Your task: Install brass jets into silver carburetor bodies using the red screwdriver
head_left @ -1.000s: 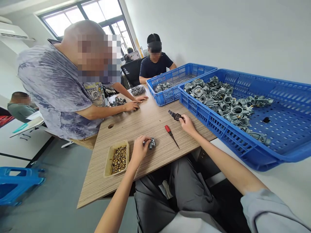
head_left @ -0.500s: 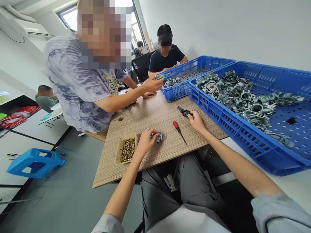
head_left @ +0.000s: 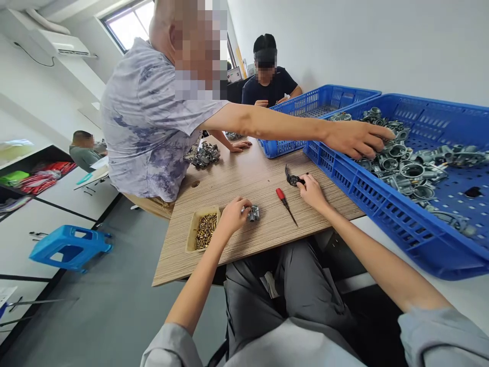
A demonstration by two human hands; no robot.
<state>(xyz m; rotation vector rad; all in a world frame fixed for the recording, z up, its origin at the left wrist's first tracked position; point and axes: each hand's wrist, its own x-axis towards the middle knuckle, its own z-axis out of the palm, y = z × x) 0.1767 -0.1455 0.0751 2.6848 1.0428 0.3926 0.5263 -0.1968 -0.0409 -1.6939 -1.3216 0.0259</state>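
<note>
My left hand [head_left: 234,215] is closed round a small grey metal part [head_left: 253,213] that rests on the wooden table [head_left: 237,178]. My right hand [head_left: 313,191] pinches a black wristwatch [head_left: 293,179] lying on the table beside the blue crate. Between my hands lies a red-handled screwdriver [head_left: 284,200]. A small tan tray of brass pieces [head_left: 204,230] sits left of my left hand.
A large blue crate [head_left: 382,204] holds several grey metal castings; a co-worker's hand [head_left: 357,138] reaches into it across the table. A second blue crate [head_left: 301,109] stands behind, with a seated person at it. A pile of metal parts [head_left: 204,154] lies further back. A blue stool [head_left: 71,245] stands on the floor.
The standing co-worker has stretched an arm across the table into the large crate. My right hand has tilted the watch up. My view shifted slightly left.
</note>
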